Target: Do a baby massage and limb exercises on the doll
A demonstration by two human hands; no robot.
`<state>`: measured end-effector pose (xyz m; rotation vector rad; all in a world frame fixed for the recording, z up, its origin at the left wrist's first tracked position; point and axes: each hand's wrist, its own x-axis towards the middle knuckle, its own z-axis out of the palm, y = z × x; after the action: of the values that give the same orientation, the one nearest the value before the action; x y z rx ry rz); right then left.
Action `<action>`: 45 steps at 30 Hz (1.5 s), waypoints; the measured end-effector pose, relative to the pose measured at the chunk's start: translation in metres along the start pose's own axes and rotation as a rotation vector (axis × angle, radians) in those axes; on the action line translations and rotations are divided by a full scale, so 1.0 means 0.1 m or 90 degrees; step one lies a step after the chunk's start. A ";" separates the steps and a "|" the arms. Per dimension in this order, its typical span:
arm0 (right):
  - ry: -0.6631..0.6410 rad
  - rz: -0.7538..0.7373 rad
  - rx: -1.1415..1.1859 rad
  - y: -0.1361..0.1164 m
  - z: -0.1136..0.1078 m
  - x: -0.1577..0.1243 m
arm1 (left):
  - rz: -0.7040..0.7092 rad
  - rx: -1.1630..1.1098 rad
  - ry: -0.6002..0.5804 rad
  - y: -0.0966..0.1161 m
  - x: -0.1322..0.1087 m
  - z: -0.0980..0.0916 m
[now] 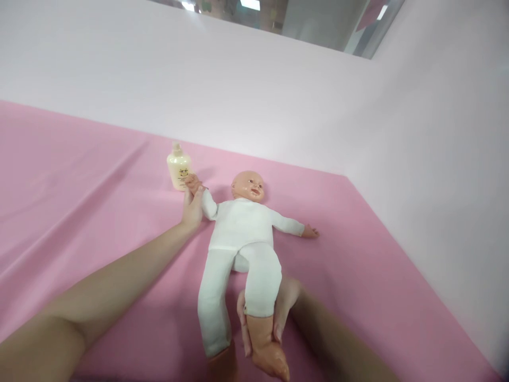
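A baby doll [243, 225] in a white top and trousers lies on its back, head toward the wall. My left hand [193, 207] is closed round the doll's raised hand and wrist at the left. From beneath, my right hand [284, 305] wraps the doll's lower leg, with fingers showing on both sides of the ankle. That leg looks bent at the knee and lifted; the other leg stretches toward me. Just behind my left hand stands a cream lotion bottle [178, 167], partly hidden by the doll's hand.
Everything rests on a pink sheet [107, 212] with creases at the left. White walls [159, 79] bound the surface at the back and right. Above the back wall is a window [310, 21].
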<state>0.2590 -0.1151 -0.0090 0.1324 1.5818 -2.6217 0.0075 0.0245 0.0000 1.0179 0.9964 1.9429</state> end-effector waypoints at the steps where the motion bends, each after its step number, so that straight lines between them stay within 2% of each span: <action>1: -0.067 -0.010 0.023 0.02 0.01 0.00 | 0.023 0.008 -0.033 0.02 -0.03 0.02; 2: -0.104 -0.043 0.053 0.04 0.03 0.00 | 0.047 0.018 -0.073 0.04 -0.07 0.03; 3: -0.102 -0.092 0.085 0.07 0.05 0.00 | 0.071 0.030 -0.115 0.05 -0.11 0.04; 6: 0.043 -0.252 0.160 0.12 0.14 -0.06 | 0.153 0.071 -0.236 0.09 -0.22 0.04; 10: 0.178 -0.383 0.221 0.06 0.17 -0.15 | 0.251 0.155 -0.366 0.16 -0.32 0.00; 12: 0.236 -0.411 0.232 -0.01 0.16 -0.16 | 0.271 0.202 -0.435 0.21 -0.34 -0.02; 15: 0.309 -0.398 0.236 -0.10 0.18 -0.14 | 0.322 0.246 -0.535 0.26 -0.34 -0.03; 18: 0.373 -0.379 0.239 -0.14 0.24 -0.10 | 0.399 0.276 -0.589 0.29 -0.32 -0.01; 23: 0.405 -0.375 0.256 -0.17 0.29 -0.10 | 0.467 0.322 -0.603 0.32 -0.32 0.03; 29: 0.425 -0.381 0.261 -0.18 0.30 -0.10 | 0.461 0.354 -0.597 0.32 -0.33 0.03; 36: 0.420 -0.381 0.270 -0.20 0.32 -0.09 | 0.495 0.354 -0.590 0.32 -0.34 0.03; 41: 0.421 -0.380 0.275 -0.20 0.33 -0.09 | 0.467 0.370 -0.579 0.32 -0.35 0.04; 45: 0.406 -0.381 0.254 -0.18 0.31 -0.09 | 0.399 0.363 -0.539 0.28 -0.35 0.02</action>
<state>0.2650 -0.1342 0.0224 0.6755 1.3449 -3.6170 0.0180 -0.0172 0.0143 2.4402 0.7644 1.3636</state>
